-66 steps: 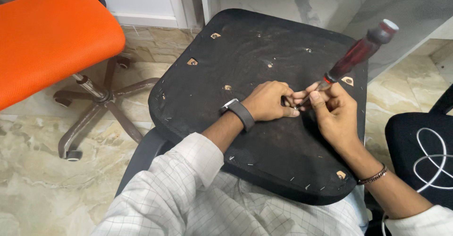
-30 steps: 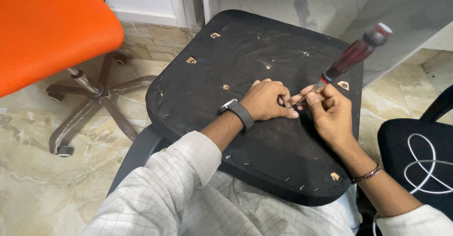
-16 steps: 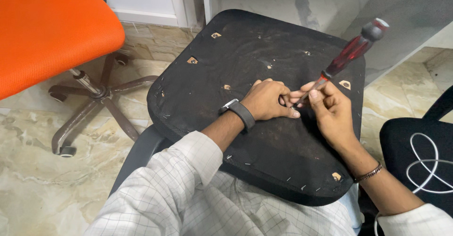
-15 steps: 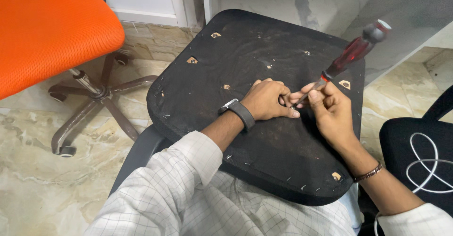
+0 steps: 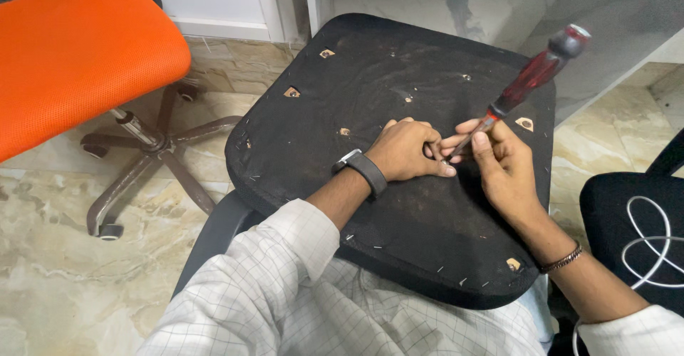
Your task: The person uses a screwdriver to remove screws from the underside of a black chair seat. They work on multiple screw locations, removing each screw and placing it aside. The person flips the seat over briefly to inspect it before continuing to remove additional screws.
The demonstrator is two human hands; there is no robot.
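Note:
A black chair seat [image 5: 356,85] lies upside down across my lap, its dusty underside showing small holes and staples. My left hand [image 5: 407,149], with a dark watch on the wrist, rests on the seat near its middle with fingers curled around a small fastener that is mostly hidden. My right hand [image 5: 502,164] pinches the metal shaft of a screwdriver [image 5: 531,78] with a dark red handle. The tool slants up to the right, and its tip meets my left fingertips on the seat.
An orange office chair [image 5: 78,50] on a wheeled star base [image 5: 142,164] stands at the left on the marble floor. At the right edge is a black chair seat [image 5: 627,213] with a white cable [image 5: 652,245] on it. A wall rises behind.
Both hands stay at the same spot on the seat. The screwdriver handle has wobbled slightly while its tip stays at my left fingertips.

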